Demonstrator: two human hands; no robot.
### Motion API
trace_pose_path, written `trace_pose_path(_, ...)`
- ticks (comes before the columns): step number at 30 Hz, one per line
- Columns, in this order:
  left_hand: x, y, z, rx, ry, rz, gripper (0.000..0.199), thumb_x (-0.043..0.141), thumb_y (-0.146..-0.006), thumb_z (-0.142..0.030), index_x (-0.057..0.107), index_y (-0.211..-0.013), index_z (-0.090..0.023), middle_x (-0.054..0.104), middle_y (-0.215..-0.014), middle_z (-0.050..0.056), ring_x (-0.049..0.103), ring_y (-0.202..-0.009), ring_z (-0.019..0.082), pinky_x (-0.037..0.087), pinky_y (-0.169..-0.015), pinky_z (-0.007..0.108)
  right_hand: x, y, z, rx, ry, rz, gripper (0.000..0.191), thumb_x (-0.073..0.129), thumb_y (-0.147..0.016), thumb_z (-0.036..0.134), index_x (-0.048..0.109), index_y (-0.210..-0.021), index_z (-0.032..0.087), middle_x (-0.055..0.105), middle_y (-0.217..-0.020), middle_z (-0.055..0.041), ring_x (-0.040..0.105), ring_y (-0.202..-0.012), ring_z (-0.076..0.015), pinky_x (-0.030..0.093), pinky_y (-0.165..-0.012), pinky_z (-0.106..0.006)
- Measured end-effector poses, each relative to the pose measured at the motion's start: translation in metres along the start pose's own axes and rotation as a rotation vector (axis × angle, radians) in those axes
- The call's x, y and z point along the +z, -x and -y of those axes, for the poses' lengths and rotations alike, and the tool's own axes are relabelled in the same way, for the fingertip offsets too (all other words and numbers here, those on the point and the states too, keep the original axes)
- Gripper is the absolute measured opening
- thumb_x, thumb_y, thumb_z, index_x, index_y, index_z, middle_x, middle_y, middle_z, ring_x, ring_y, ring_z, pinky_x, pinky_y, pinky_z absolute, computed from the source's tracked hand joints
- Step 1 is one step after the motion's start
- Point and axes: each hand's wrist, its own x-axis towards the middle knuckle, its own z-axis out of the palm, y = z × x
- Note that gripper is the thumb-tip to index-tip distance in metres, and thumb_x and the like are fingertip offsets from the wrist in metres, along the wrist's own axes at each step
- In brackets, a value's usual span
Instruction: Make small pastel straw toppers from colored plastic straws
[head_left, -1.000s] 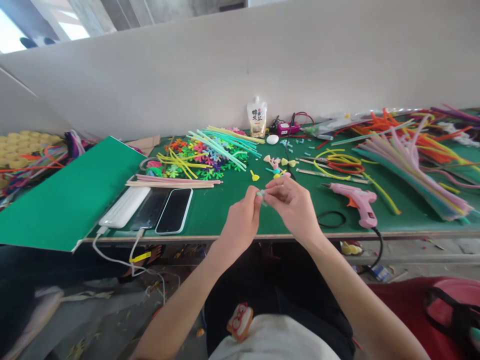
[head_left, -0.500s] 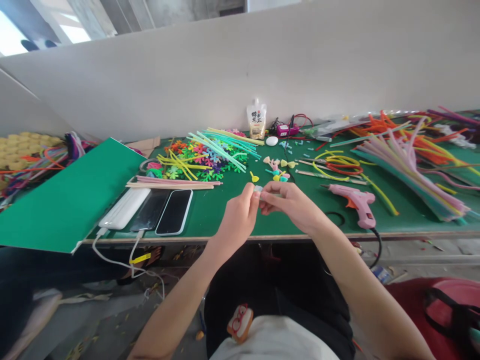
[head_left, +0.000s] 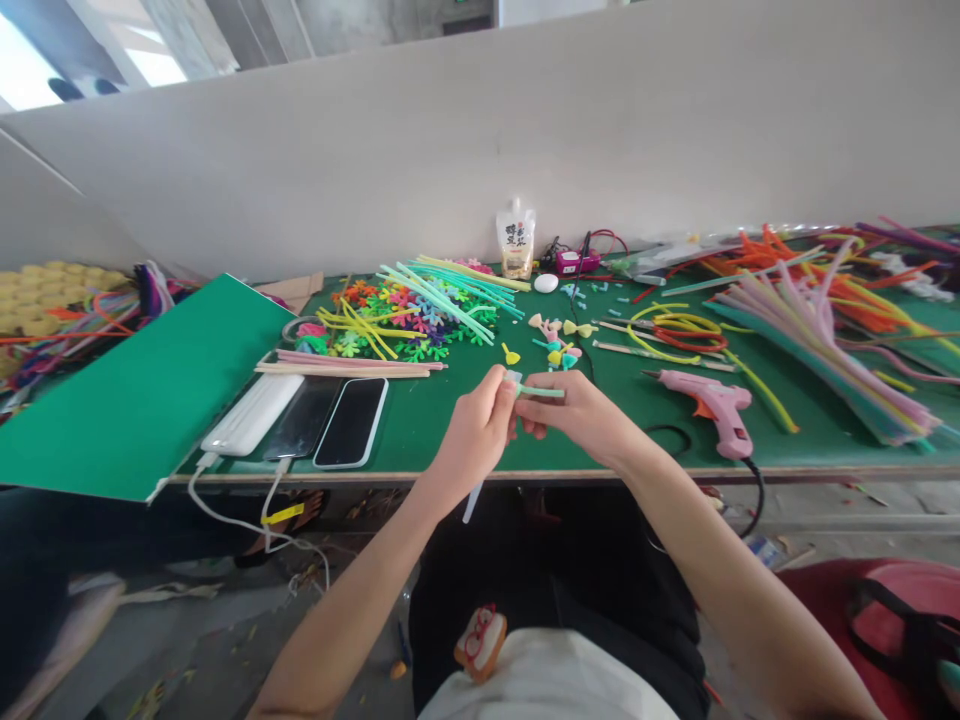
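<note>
In the head view, my left hand [head_left: 480, 415] and my right hand [head_left: 574, 405] meet above the table's front edge, both with fingers closed. A pale green chenille stem [head_left: 541, 392] lies across my right fingertips, its left end at the left thumb. A whitish, half-clear piece [head_left: 514, 377] shows at my left fingertips. From beneath the left hand a pale strip [head_left: 472, 502] hangs down; whether it joins the stem is hidden. Just beyond my hands lie a yellow bow-like piece [head_left: 511, 355] and several small pastel pieces [head_left: 555, 352].
A pink glue gun [head_left: 709, 395] lies right of my hands, its cord over the edge. Chenille stem bundles [head_left: 832, 350] spread at the right. At left are a phone [head_left: 351, 423], a white power bank [head_left: 251, 415] and a green board [head_left: 150, 390]. Colourful snowflake-like pieces [head_left: 427, 348] sit behind.
The pale green stem now stretches across my right fingers, where before only a small pale bit showed. The pale strip below my left hand has come into sight.
</note>
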Motion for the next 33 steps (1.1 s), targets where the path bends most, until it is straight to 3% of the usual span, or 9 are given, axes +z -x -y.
trace_pose_path(7,0.0,-0.001,0.001,-0.019,0.05,0.009,0.024,0.03,-0.092,-0.033,0.032,-0.07,-0.021,0.044,-0.049,-0.005,0.048,-0.044,0.01,0.035,-0.047,0.02,0.004,0.001,-0.001,-0.008,0.008,-0.094,0.026,0.064,-0.071,0.035,0.052,-0.059,0.015,0.055,-0.052,0.0019,0.049,-0.049,-0.0086,0.04,-0.048,-0.022)
trace_pose_path(13,0.0,-0.001,0.002,-0.059,0.13,0.066,0.024,0.03,-0.092,-0.034,0.034,-0.071,-0.021,0.044,-0.048,-0.006,0.051,-0.045,0.01,0.039,-0.049,0.021,0.001,0.003,-0.002,-0.042,0.076,-0.118,0.024,0.064,-0.071,0.032,0.051,-0.058,0.016,0.053,-0.051,0.0022,0.05,-0.049,-0.0096,0.04,-0.049,-0.023)
trace_pose_path(18,0.001,0.001,0.0,-0.052,0.091,0.04,0.027,0.03,-0.092,-0.034,0.031,-0.068,-0.021,0.041,-0.046,-0.006,0.05,-0.044,0.01,0.039,-0.049,0.02,0.0,0.006,-0.004,-0.029,0.07,-0.128,0.024,0.064,-0.071,0.033,0.052,-0.06,0.016,0.053,-0.051,0.0025,0.05,-0.05,-0.0099,0.041,-0.051,-0.023)
trace_pose_path(24,0.002,0.004,0.001,-0.013,0.002,0.01,0.029,0.028,-0.092,-0.037,0.03,-0.068,-0.021,0.041,-0.048,-0.006,0.05,-0.043,0.009,0.037,-0.049,0.02,-0.015,0.008,0.005,0.062,-0.08,-0.071,0.033,0.072,-0.063,0.037,0.058,-0.085,0.016,0.064,-0.071,-0.0003,0.062,-0.067,-0.0131,0.05,-0.063,-0.026)
trace_pose_path(29,0.004,0.005,0.002,0.02,-0.127,0.01,0.025,0.028,-0.092,-0.031,0.031,-0.069,-0.021,0.043,-0.048,-0.006,0.051,-0.045,0.01,0.034,-0.048,0.019,-0.014,0.004,0.005,0.112,-0.093,-0.117,0.03,0.073,-0.061,0.04,0.06,-0.068,0.014,0.063,-0.059,-0.0013,0.061,-0.055,-0.011,0.051,-0.056,-0.024)
trace_pose_path(33,0.005,0.005,0.0,0.034,-0.258,-0.002,0.022,0.03,-0.091,-0.026,0.031,-0.07,-0.022,0.047,-0.051,-0.004,0.05,-0.047,0.012,0.032,-0.049,0.02,-0.009,0.001,0.0,0.098,-0.002,-0.072,0.024,0.073,-0.062,0.035,0.061,-0.062,0.014,0.061,-0.053,0.0002,0.057,-0.049,-0.0093,0.048,-0.051,-0.022)
